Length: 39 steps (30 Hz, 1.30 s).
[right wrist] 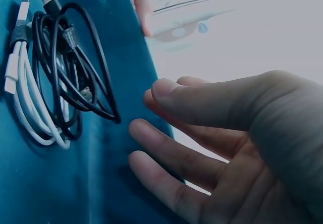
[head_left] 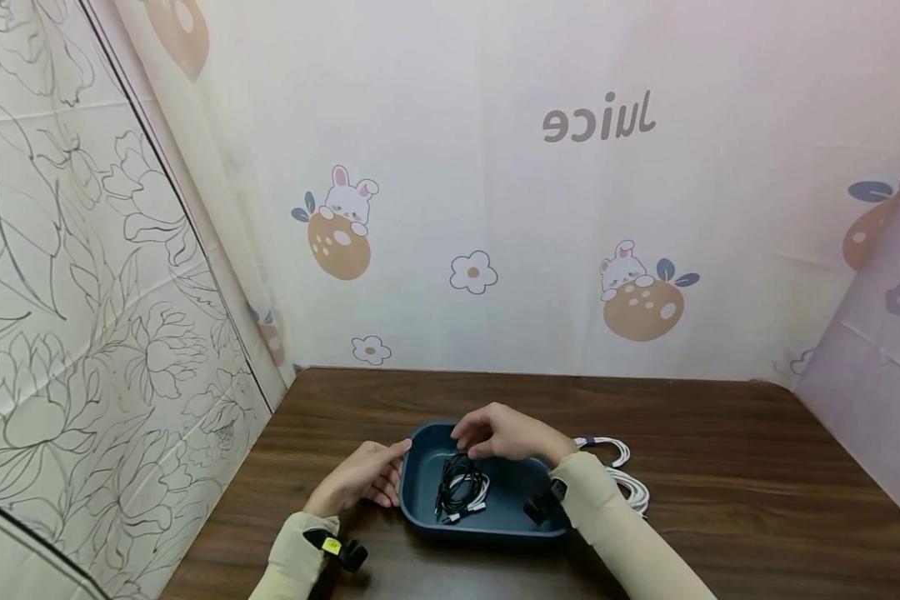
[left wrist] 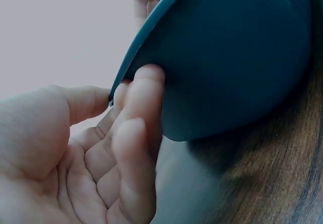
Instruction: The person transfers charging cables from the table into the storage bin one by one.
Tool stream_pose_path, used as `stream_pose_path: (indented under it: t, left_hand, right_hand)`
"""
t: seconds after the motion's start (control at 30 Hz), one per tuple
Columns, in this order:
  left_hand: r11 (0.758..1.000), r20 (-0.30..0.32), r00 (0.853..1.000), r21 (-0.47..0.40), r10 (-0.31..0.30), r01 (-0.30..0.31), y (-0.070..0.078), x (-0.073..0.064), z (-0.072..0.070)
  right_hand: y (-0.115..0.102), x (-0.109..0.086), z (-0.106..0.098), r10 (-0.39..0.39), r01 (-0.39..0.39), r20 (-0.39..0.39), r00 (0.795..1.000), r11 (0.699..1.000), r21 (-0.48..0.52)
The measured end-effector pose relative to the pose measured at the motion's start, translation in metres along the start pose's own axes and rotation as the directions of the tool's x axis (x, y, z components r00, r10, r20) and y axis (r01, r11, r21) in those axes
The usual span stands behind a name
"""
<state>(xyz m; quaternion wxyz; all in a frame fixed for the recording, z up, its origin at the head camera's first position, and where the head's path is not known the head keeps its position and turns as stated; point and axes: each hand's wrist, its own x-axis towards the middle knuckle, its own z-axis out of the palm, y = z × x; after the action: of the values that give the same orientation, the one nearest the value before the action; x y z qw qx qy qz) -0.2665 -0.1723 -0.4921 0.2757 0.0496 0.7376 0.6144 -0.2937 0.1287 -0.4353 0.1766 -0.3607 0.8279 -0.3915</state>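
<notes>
A dark blue rectangular tray (head_left: 487, 533) stands on the table. My left hand (head_left: 363, 477) pinches its left rim, the thumb on the edge and the fingers curled against the outer wall (left wrist: 227, 67). Inside the tray's left half lie two coiled charging cables, a black cable (right wrist: 54, 67) and a white cable (right wrist: 38, 115), each bound with a dark strap. The black one partly overlaps the white one. Over the far rim hovers my right hand (head_left: 512, 433), fingers spread and loosely bent, holding nothing. Its fingertips are close to the black coil.
Two more white cables, one coil (head_left: 615, 450) behind another coil (head_left: 632, 492), lie on the brown wooden table (head_left: 757, 492) to the right of the tray, partly behind my right forearm. A printed curtain (head_left: 480, 167) hangs at the table's back edge, and a flower-patterned sheet (head_left: 82, 333) on the left.
</notes>
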Motion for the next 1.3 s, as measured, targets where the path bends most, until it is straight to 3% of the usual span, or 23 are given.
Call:
stream_pose_path:
  t: [0.47,0.87,1.3]
  left_hand:
    - [1.000,-0.005,1.000,0.015,-0.002,0.002,-0.002,-0.002,-0.001]
    - [1.000,0.032,0.999,-0.006,-0.005,0.005,0.000,0.000,0.001]
    - [1.000,0.052,0.999,-0.018,-0.004,0.005,0.001,-0.001,0.000]
  right_hand:
    - [-0.009,-0.048,-0.028,-0.051,0.045,-0.105,0.993,0.997,-0.062]
    - [0.002,-0.082,-0.042,-0.009,0.002,-0.211,0.977,1.000,-0.030]
    - [0.016,-0.114,-0.054,0.027,-0.020,-0.262,0.965,0.999,0.029]
